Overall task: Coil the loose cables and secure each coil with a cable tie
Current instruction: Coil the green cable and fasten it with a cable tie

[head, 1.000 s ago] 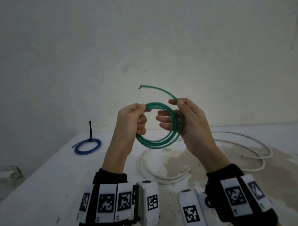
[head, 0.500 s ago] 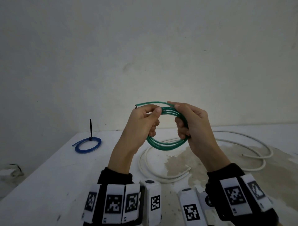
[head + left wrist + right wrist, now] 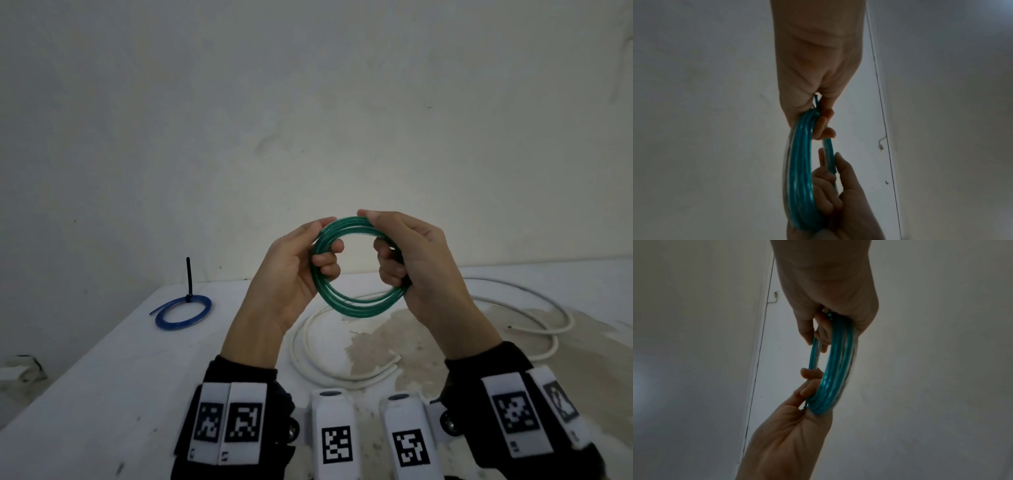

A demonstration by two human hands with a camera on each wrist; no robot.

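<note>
Broadly, a white tabletop (image 3: 102,370) with a stained patch fills the lower half of the head view, set against a pale wall. Taking the green coil as landmark: one long white cable (image 3: 534,301) sprawls loose on the tabletop below and to the right of it, still uncoiled as far as can be seen. One blue coil (image 3: 181,313) lies flat on the tabletop well to the left of the green coil, with one black cable tie (image 3: 188,279) standing up from its far edge, so that coil looks finished.

The green coil (image 3: 358,267) itself is held up in the air above the tabletop, several turns gathered into a neat ring. The left hand (image 3: 291,270) grips its left side, thumb on top and fingers curled through the ring; the right hand (image 3: 414,260) grips its right side the same way. Both are clamped on the ring and stand apart across its opening. In the left wrist view a short green end (image 3: 816,100) pokes up beside the left hand's grip, so the tail seems tucked in.

By count: three cables, one per colour; two coiled, one loose; one tie visible. I judge the task near its middle: blue is tied, green is wound but not yet tied, and no spare tie is in view. White has yet to be coiled and tied.
</note>
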